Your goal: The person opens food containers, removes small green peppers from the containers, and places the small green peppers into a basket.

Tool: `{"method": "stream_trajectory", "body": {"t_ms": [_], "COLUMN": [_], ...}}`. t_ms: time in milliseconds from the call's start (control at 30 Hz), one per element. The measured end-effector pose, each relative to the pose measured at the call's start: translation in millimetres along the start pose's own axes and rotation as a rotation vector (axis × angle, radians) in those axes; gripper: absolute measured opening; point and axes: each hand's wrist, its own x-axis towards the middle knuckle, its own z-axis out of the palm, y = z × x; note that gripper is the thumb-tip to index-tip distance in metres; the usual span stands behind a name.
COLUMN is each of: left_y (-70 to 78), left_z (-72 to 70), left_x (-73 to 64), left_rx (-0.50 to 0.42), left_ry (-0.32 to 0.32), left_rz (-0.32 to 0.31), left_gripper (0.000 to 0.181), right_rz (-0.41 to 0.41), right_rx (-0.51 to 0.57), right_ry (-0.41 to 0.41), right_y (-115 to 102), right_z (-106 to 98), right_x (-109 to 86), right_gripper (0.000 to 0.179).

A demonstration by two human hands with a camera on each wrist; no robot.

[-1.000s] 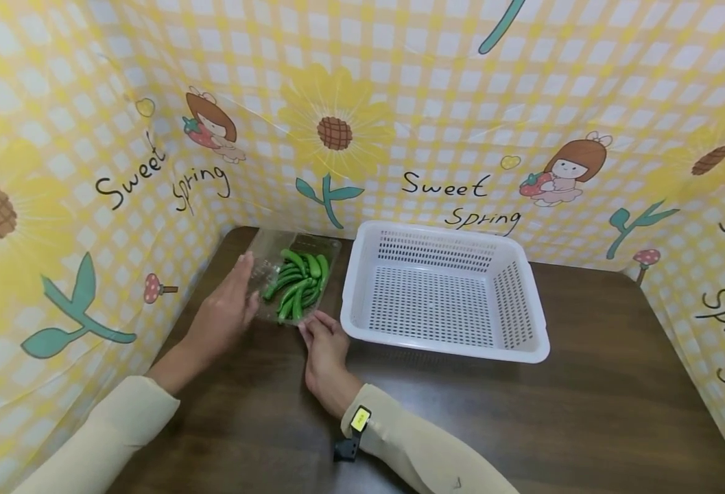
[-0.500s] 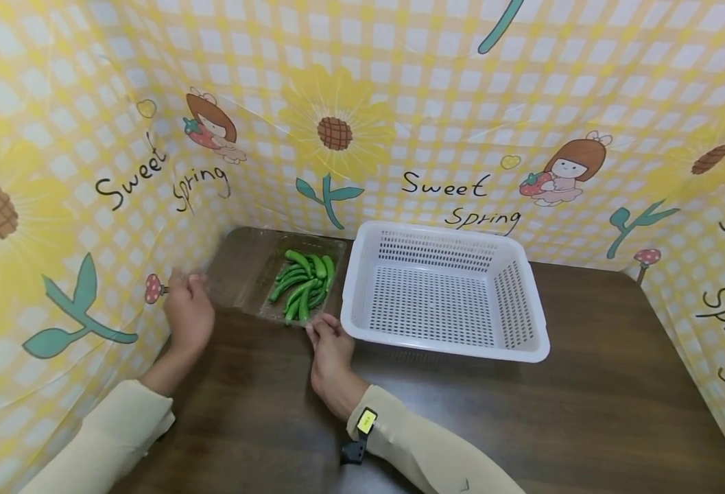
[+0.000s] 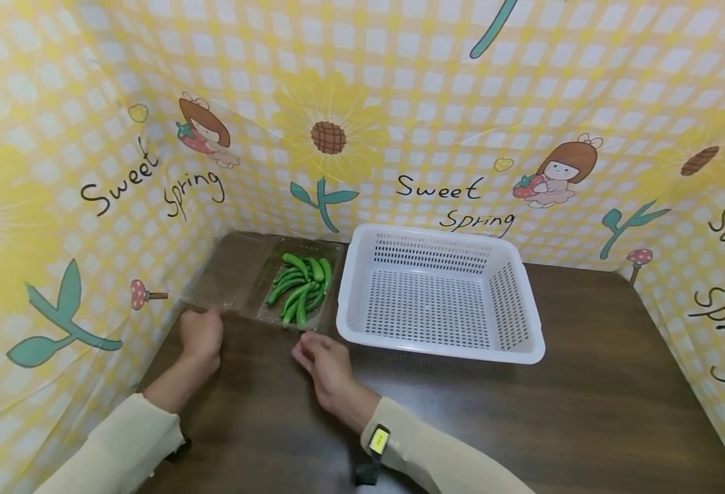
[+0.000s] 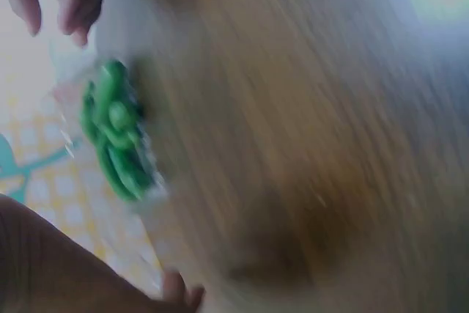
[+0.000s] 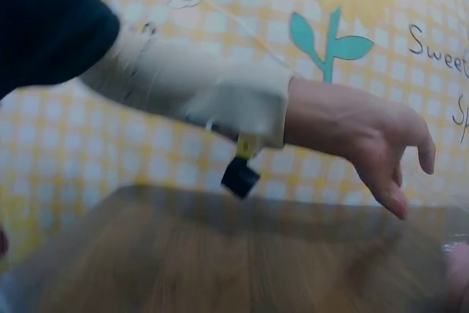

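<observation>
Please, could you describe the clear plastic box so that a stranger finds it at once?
On the dark brown wood-grained table, find the white rectangular perforated plastic basket. Just to its left lies the open, clear plastic box. Unlike the opaque basket, it is see-through and holds slim, curved green peppers.

The head view looks down on the table (image 3: 560, 418), shared by both lower, seemingly nearer wrist views.

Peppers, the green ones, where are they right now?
In the head view, the peppers lie in the open clear box, left of the white basket and just beyond the right hand.
</observation>
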Motion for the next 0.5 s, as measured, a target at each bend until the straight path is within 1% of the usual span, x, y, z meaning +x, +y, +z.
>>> {"method": "stream_trajectory", "body": {"t_ms": [33, 67, 100, 133, 167, 200, 233, 267, 333, 367, 433, 500], "left_y": [1.4, 2.9, 3.7, 4.8, 6.1, 7.3, 9.0, 10.7, 14.3, 16.0, 19.1, 22.2], "left_z": [2.5, 5.5, 8.7, 11.9, 15.0, 17.7, 20.5, 22.9, 26.7, 28.3, 30.9, 33.2], "left_x": [-5.5, -10.6, -14.6, -17.9, -20.6, -22.6, -23.3, -23.2, -21.6, -20.0, -15.7, -10.3], "left_rx": [-0.027, -0.044, -0.044, -0.024, 0.007, 0.036, 0.084, 0.14, 0.262, 0.314, 0.428, 0.541], "left_ry": [-0.008, -0.002, 0.026, 0.062, 0.092, 0.111, 0.133, 0.143, 0.105, 0.061, -0.031, -0.131], "left_rz": [-0.022, -0.024, -0.008, 0.019, 0.061, 0.114, 0.186, 0.257, 0.393, 0.447, 0.532, 0.59], "left_gripper": [0.074, 0.08, 0.078, 0.075, 0.07, 0.066, 0.061, 0.058, 0.052, 0.049, 0.047, 0.046], "right_rz": [0.032, 0.06, 0.086, 0.101, 0.093, 0.063, 0.008, -0.059, -0.246, -0.359, -0.579, -0.762], "right_rx": [-0.076, -0.164, -0.26, -0.357, -0.459, -0.564, -0.676, -0.776, -0.946, -1.028, -1.182, -1.345], "right_ry": [-0.078, -0.16, -0.243, -0.326, -0.398, -0.459, -0.5, -0.524, -0.529, -0.511, -0.448, -0.355], "right_y": [-2.5, -6.6, -12.7, -20.5, -29.7, -40.2, -52.3, -66.1, -95.4, -110.3, -139.4, -165.1], "right_z": [-5.9, -12.0, -18.3, -24.6, -30.5, -37.1, -43.7, -50.7, -68.1, -78.5, -101.9, -128.6], "right_x": [-6.2, -13.4, -21.3, -29.4, -37.2, -44.6, -51.2, -57.3, -66.1, -68.6, -71.3, -72.5], "right_gripper": [0.029, 0.028, 0.028, 0.027, 0.026, 0.024, 0.022, 0.022, 0.02, 0.019, 0.015, 0.015]}}
